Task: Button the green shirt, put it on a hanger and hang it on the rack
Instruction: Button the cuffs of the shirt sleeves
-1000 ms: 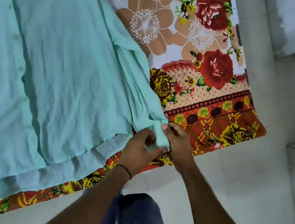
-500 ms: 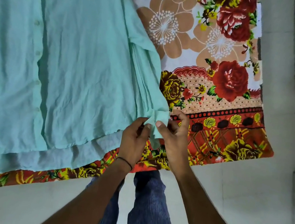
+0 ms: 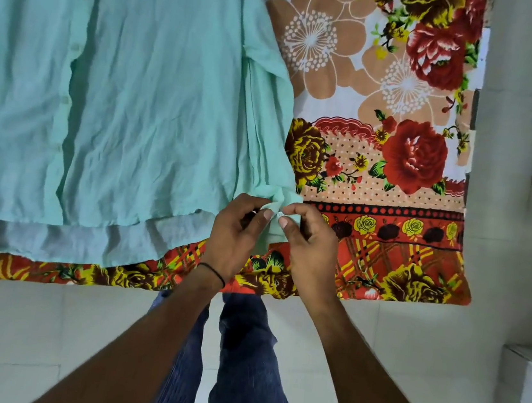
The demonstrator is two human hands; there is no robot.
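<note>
Close together, the left hand point(image 3: 237, 231) and the right hand point(image 3: 314, 244) both pinch the sleeve cuff point(image 3: 288, 199) of the green shirt point(image 3: 152, 103), and a small white button point(image 3: 279, 214) shows between their thumb tips. The shirt lies spread, front up, over the left part of the floral sheet point(image 3: 398, 150). The cuff is near the sheet's near edge. A black band point(image 3: 214, 270) circles the left wrist.

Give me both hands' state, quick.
Left hand: closed, pinching the shirt cuff.
Right hand: closed, pinching the same cuff beside its button.
</note>
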